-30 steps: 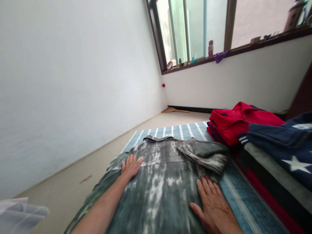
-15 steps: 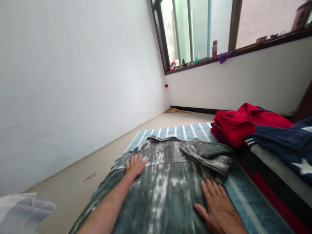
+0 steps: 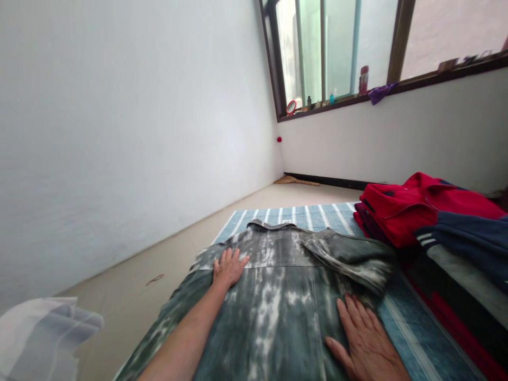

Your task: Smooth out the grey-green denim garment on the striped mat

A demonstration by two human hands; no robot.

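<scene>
A grey-green tie-dyed denim jacket [image 3: 273,296] lies spread with its back up and its collar at the far end. Its right-hand sleeve is folded inward across the shoulder; the left side slopes down near the mat's edge. My left hand [image 3: 230,268] rests flat on the upper back, fingers spread. On the lower right side of the jacket, my right hand [image 3: 365,336] lies flat with the thumb apart from the fingers. Neither hand grasps the cloth. Beneath the jacket is a blue mat with white stripes [image 3: 317,214].
Stacked clothes stand at the right, with a red jacket [image 3: 420,206] and a navy garment [image 3: 472,233] on top. White cloth [image 3: 47,333] shows at lower left. A white wall [image 3: 138,132] runs along the left. A brown broom [image 3: 296,181] lies by the far corner.
The whole view has shifted slightly, so things appear farther right. Both hands stay flat in about the same places on the jacket.
</scene>
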